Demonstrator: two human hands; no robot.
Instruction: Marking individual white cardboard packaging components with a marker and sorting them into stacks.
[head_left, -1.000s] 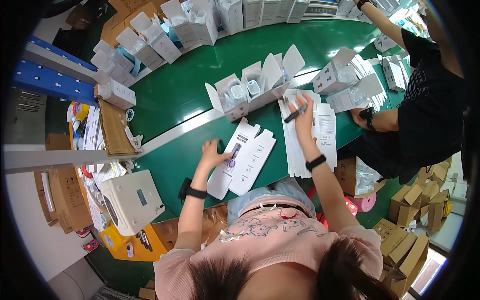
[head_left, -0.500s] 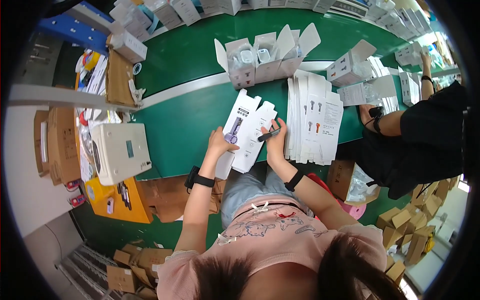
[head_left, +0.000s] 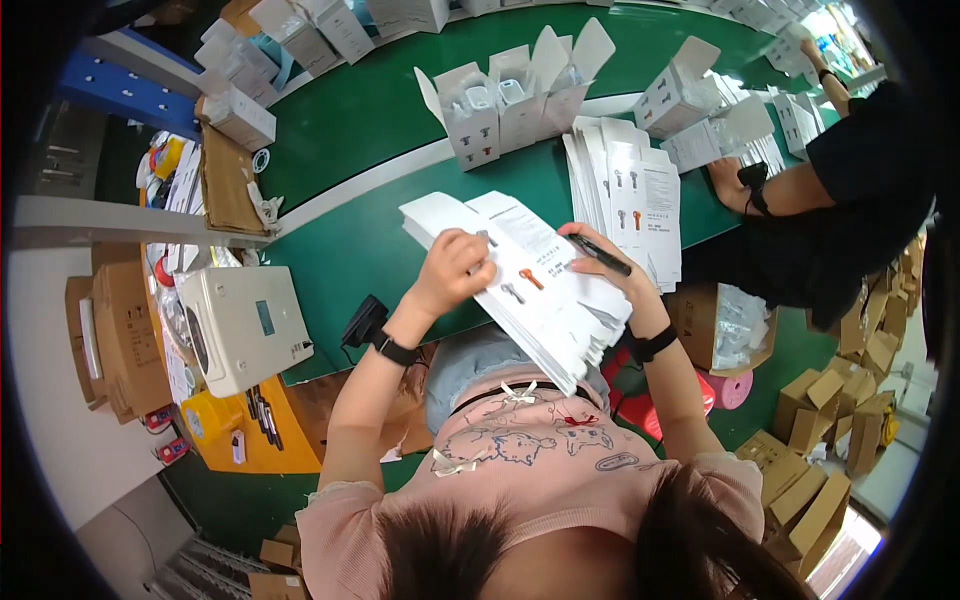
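A thick stack of flat, unfolded white cartons [head_left: 530, 260] printed with small handheld fans is tilted between my hands, its near end over my lap. My left hand [head_left: 455, 270] grips its left edge, fingers curled over the top sheet. At the right edge, my right hand [head_left: 615, 270] is closed around a black marker pen [head_left: 600, 252], with its fingers against the cartons. A second stack of flat cartons [head_left: 640, 180] lies on the green table just beyond my right hand.
Open cartons [head_left: 475, 135] with bagged devices stand at the table's middle. To the left is a cream-coloured machine [head_left: 240, 325]. A co-worker's arm [head_left: 790, 190] rests on the table at right. A cardboard box of clear bags [head_left: 735, 325] stands below the table edge.
The flat carton with the purple fan no longer shows on top. A thick stack with orange and grey fans is now raised and turned between my hands, which have come nearer together.
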